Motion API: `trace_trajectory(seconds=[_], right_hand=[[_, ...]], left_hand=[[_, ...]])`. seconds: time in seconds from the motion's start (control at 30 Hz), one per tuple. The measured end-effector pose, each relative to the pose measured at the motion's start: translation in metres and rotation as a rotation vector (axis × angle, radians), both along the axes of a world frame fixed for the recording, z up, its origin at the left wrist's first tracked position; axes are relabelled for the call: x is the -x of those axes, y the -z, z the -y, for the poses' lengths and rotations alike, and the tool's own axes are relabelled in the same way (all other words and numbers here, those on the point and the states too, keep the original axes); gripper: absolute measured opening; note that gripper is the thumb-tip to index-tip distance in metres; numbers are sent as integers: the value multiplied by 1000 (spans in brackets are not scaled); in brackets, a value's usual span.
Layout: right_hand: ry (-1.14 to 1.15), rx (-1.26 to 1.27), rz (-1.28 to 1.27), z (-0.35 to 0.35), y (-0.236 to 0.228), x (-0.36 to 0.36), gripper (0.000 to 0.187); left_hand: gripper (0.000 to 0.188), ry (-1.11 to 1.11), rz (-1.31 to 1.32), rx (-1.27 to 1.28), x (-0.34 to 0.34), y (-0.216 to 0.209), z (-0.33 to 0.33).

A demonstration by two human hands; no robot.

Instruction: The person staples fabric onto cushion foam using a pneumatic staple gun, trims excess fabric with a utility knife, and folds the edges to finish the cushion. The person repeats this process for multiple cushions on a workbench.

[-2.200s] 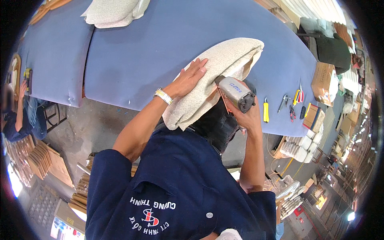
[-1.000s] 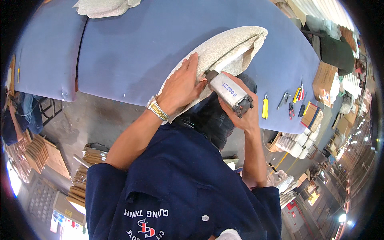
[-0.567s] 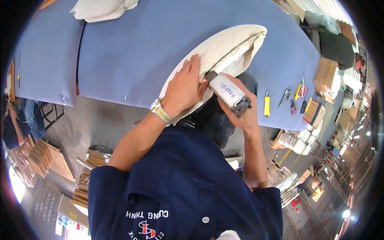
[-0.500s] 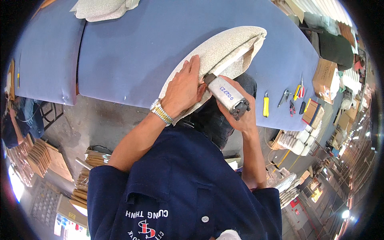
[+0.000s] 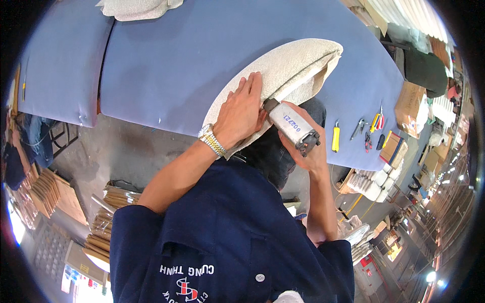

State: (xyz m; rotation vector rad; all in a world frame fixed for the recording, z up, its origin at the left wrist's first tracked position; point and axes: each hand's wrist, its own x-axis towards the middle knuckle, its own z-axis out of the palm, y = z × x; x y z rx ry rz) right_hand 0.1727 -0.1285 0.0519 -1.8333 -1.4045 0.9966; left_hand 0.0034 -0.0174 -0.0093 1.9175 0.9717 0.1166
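A curved panel covered in beige fabric [image 5: 283, 63] is tilted at the near edge of the blue-topped table, its folded edge toward me. My left hand [image 5: 241, 113] holds it, fingers stretched over the fabric and thumb by the folded edge. In my right hand [image 5: 314, 151] is a silver staple gun [image 5: 292, 123] with black ends. Its nose meets the panel's inner edge, close to my left thumb. The exact contact point is hidden by the tool and my thumb. Below the panel, my dark-trousered leg [image 5: 275, 161] shows.
On the blue table [image 5: 166, 65], to the right, lie a yellow-handled cutter [image 5: 336, 137], pliers [image 5: 358, 129] and several other hand tools. A cardboard box [image 5: 410, 103] stands beyond them. More beige fabric pieces [image 5: 144, 9] rest at the far left. Stacked boards [image 5: 103, 222] are below left.
The whole scene has shifted slightly in the picture. My left hand stays on the panel, and the staple gun's nose is still at its inner edge in my right hand.
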Motion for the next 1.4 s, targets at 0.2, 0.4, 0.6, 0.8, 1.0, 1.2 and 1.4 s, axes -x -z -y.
trace_trajectory(seconds=[0.2,0.4,0.6,0.8,1.0,1.2,1.4], right_hand=[[-45,31,-33,1,-10,4,54],[-49,89,30,-4,-19,8,57],[-14,123,-16,0,-12,4,60],[40,139,-96,-8,-11,12,59],[12,45,-46,-1,6,9,65],[8,-3,-20,-5,6,16,63],[17,16,-19,-4,-1,19,56]], left_hand=[[90,18,0,-19,4,-5,-4],[90,-8,-1,-19,2,-1,-1],[89,9,24,-52,2,3,1],[101,-29,0,-72,-4,6,2],[123,251,345,345,26,23,-41],[105,32,135,228,31,29,-9],[90,30,46,144,29,17,-6]])
